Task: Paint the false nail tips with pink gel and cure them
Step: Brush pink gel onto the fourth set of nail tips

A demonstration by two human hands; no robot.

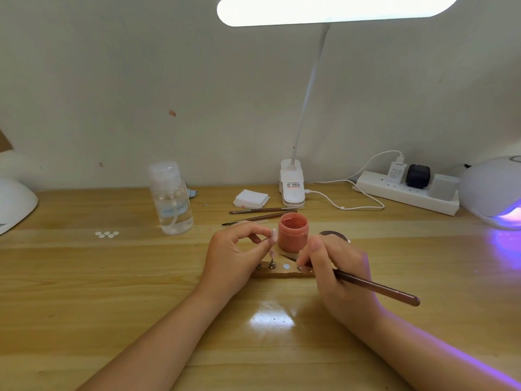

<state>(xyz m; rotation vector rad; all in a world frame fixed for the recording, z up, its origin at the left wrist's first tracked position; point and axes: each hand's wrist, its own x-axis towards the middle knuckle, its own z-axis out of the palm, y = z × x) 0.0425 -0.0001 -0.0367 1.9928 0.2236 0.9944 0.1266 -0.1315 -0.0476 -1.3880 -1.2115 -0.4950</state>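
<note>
My left hand (234, 253) pinches a false nail tip (273, 235) between thumb and forefinger, just above the wooden holder strip (282, 273). My right hand (335, 266) grips a brush (375, 286), fingers closed around its shaft, bristle end over the strip. The open pink gel jar (293, 232) stands just behind the strip, mid-table (112, 292). The curing lamp (496, 190), glowing violet, sits at the table's right edge
</note>
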